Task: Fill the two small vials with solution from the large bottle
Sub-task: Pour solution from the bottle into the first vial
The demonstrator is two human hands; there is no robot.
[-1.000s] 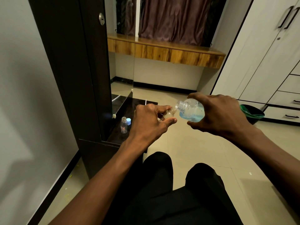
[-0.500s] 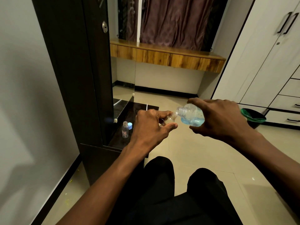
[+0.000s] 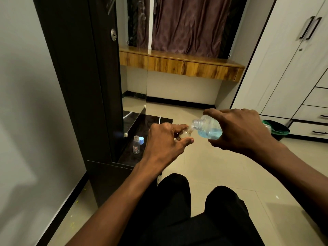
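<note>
My right hand point(image 3: 239, 130) grips the large clear bottle point(image 3: 207, 128), tipped on its side with blue solution pooled in its lower half. The bottle's open threaded neck touches the mouth of a small clear vial point(image 3: 186, 133), which my left hand point(image 3: 163, 141) pinches between thumb and fingers; most of that vial is hidden by the fingers. A second small vial point(image 3: 136, 144) stands upright and uncapped on the dark shelf point(image 3: 131, 157), with a blue cap point(image 3: 141, 139) just behind it.
A tall dark cabinet point(image 3: 79, 86) with a mirror stands left of the shelf. White wardrobe drawers point(image 3: 312, 107) and a dark bin with a green liner point(image 3: 278, 129) are at the right. My black-trousered knees point(image 3: 177, 201) are below the hands, over a tiled floor.
The view has shifted slightly. Both hands keep their hold, and the bottle neck stays against the vial mouth, with the bottle a little more tilted.
</note>
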